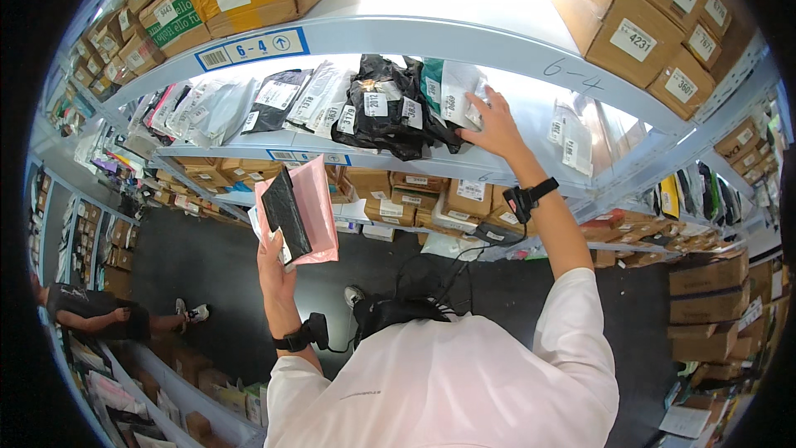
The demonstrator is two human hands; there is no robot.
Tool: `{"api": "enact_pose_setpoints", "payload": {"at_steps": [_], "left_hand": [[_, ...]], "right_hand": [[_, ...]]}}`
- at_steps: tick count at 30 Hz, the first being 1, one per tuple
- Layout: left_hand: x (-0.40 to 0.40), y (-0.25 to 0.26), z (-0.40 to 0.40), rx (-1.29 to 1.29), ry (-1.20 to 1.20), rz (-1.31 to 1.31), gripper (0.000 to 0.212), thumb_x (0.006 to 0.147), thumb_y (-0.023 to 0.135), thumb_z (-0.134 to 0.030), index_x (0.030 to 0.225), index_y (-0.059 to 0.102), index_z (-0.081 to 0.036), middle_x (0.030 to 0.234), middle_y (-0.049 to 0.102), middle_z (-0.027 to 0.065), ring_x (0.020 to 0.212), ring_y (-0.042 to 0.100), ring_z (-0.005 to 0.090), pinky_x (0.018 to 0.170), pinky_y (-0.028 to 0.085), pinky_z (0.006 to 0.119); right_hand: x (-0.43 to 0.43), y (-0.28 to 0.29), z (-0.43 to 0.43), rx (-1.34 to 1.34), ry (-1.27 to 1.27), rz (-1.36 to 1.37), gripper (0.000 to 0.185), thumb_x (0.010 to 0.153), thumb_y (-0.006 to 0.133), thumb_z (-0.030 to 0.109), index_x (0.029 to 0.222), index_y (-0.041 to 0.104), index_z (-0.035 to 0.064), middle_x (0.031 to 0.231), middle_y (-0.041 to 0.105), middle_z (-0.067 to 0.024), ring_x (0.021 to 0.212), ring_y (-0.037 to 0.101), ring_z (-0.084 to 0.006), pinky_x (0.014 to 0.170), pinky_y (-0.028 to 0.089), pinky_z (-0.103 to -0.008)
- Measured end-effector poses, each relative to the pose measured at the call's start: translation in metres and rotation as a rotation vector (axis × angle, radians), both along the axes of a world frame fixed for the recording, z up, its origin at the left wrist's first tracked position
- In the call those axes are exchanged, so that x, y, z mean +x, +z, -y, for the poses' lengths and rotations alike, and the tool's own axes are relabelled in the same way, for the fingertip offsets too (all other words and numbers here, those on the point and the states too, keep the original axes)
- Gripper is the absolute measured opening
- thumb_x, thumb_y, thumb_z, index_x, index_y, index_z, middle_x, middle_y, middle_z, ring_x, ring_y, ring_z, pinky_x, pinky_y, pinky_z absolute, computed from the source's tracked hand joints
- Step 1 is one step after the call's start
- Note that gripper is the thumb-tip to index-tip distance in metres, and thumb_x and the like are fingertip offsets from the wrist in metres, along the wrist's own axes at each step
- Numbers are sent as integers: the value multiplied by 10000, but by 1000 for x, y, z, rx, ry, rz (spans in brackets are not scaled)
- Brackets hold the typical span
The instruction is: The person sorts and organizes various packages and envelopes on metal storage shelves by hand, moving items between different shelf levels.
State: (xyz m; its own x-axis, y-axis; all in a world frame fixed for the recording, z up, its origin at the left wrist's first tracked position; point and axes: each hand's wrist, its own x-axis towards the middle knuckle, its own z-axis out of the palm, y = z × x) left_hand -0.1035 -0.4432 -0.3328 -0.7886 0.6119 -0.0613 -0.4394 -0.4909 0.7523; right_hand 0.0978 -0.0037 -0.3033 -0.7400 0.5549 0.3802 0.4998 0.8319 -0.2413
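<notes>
My left hand (pixel 277 261) grips several flat parcels at their lower end, among them a pink mailer (pixel 316 211) and a black plastic mailer (pixel 287 218), held up in front of the lower shelf. My right hand (pixel 493 121) reaches onto the middle shelf with its fingers spread. Its fingertips are at a white plastic mailer (pixel 457 94) at the right end of a row of bagged parcels; whether they pinch it I cannot tell. Left of it stand a green mailer (pixel 431 78) and crumpled black mailers (pixel 379 109). Each wrist wears a black strap with a small device.
Cardboard boxes (pixel 634 37) fill parts of the upper shelf, and more boxes (pixel 373 190) stand below. White mailers (pixel 571 137) lie right of my right hand. The metal shelf edge (pixel 410 28) runs above it. Cables (pixel 460 274) hang near my waist. Another person (pixel 93 314) is at the far left.
</notes>
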Motion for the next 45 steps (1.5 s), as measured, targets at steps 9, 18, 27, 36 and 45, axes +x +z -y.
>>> {"api": "enact_pose_setpoints", "payload": {"at_steps": [9,18,27,36,45], "left_hand": [[48,30,-17,-51,-10,-84,355,927,573,-35,1276,520,1,1122,656,66,940,657,147,835,538,294],[52,66,-73,-101,-157,-232,364,893,627,-24,1248,545,-11,1100,665,56,920,658,122,800,528,276],[47,71,-97,-63,-228,-234,340,900,630,-36,1231,555,-24,1071,674,52,898,665,124,773,537,281],[37,64,-103,-62,-249,-224,293,909,616,-38,1200,576,-24,1044,679,46,869,666,113,745,533,269],[55,91,-128,-89,-338,-247,339,906,625,-55,1231,549,1,1068,663,60,919,654,135,805,522,291]], "right_hand": [[5,-10,-11,41,39,-3,753,682,707,306,1382,449,195,1478,329,-219,1291,355,-516,999,406,-575],[22,-6,-12,2,104,-213,425,885,568,206,1293,556,88,1391,467,-217,1209,502,-428,987,447,-453],[44,-2,-16,-53,2,-314,354,923,555,214,1246,565,68,1357,514,-188,1047,608,-403,851,517,-457],[37,3,28,164,79,-29,398,874,590,149,1268,543,142,1282,538,-180,945,636,-387,793,546,-445],[70,-8,10,-191,-13,-270,613,872,598,181,1406,361,-9,1196,551,-308,952,615,-459,818,511,-463]]}}
